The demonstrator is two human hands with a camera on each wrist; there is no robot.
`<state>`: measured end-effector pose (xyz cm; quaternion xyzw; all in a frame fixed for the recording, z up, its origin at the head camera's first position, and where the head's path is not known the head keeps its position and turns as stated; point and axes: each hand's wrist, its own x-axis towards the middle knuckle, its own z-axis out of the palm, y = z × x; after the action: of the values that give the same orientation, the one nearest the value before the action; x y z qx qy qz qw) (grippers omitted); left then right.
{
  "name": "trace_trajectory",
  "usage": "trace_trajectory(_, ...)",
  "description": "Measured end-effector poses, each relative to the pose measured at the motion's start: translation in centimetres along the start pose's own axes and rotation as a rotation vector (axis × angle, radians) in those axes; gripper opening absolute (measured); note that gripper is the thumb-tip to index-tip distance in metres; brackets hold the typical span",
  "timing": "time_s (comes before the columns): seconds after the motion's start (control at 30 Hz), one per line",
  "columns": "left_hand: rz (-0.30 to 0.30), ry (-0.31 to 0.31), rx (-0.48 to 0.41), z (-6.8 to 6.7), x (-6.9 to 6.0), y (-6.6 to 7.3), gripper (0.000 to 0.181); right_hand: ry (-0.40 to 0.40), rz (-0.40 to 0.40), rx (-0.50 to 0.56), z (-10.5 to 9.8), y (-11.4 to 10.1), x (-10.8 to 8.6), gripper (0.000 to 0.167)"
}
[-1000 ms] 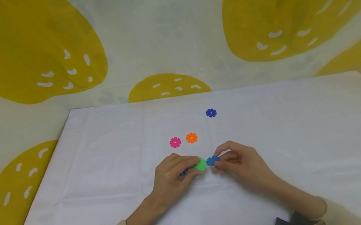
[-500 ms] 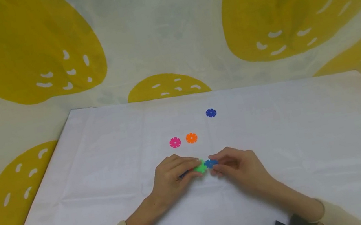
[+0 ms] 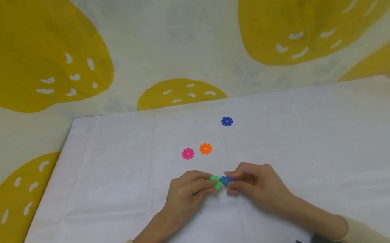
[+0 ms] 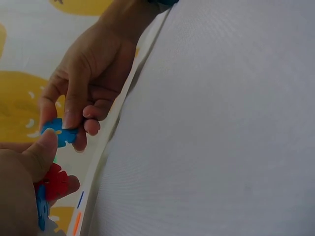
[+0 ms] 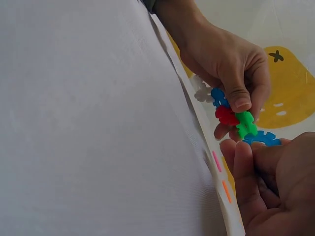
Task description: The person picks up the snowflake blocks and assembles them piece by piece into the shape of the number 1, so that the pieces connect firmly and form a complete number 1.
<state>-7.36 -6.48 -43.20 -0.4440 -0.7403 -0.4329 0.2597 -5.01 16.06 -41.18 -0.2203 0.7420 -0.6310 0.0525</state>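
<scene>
My left hand pinches a green notched snowflake disc between thumb and fingers. Joined to it in a chain are a red disc, a blue disc and a whitish disc; the hand hides most of these in the head view. My right hand pinches another blue disc by its edge. This disc's left rim meets the green disc's right rim; whether their notches interlock, I cannot tell. Both hands hold the pieces just above the table.
On the white-covered table, beyond the hands, lie a pink disc and an orange disc side by side. A dark blue disc sits farther back. Behind the table hangs a cloth with yellow fruit shapes.
My right hand has moved left and slightly nearer, bringing its blue disc against the green one. The left hand has tilted a little, hiding the chain's other discs. The loose discs stay put.
</scene>
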Motion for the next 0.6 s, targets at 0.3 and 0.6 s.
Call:
trace_trajectory(0.3, 0.021, -0.039, -0.035, -0.16, 0.1, 0.18, 0.022, -0.02, 0.006, 0.031, 0.05, 0.29, -0.09, 0.011)
trace_trajectory(0.6, 0.043, -0.047, -0.035, -0.14, 0.04, 0.44, 0.021, -0.044, -0.042, 0.041, 0.11, 0.57, -0.26, 0.012)
